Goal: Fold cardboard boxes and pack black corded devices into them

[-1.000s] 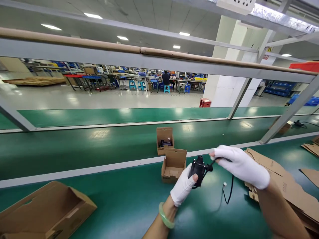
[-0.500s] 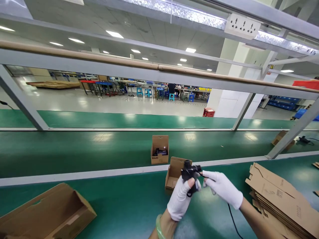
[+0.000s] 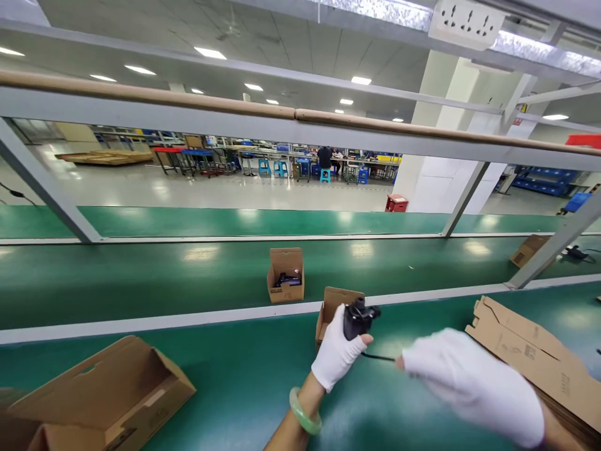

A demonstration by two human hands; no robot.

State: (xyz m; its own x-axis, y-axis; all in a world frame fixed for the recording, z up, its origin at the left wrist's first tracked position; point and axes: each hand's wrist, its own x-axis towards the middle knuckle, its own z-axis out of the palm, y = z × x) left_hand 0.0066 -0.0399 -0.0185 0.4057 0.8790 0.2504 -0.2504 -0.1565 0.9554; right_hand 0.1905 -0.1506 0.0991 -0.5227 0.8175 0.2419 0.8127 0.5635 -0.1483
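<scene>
near the white strip (image 3: pixel 188 319), left hand (image 3: pixel 335 354) grips pump (image 3: pixel 357 318).

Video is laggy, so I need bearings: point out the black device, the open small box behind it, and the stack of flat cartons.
black device (image 3: pixel 355 316), head view, on its dark body above the left thumb.
open small box (image 3: pixel 331 303), head view, on its raised rear flap.
stack of flat cartons (image 3: pixel 530 356), head view, on the top sheet.

right hand (image 3: pixel 469 385) drawn back, seemingly pulling cord (image 3: pixel 378 357)
</scene>
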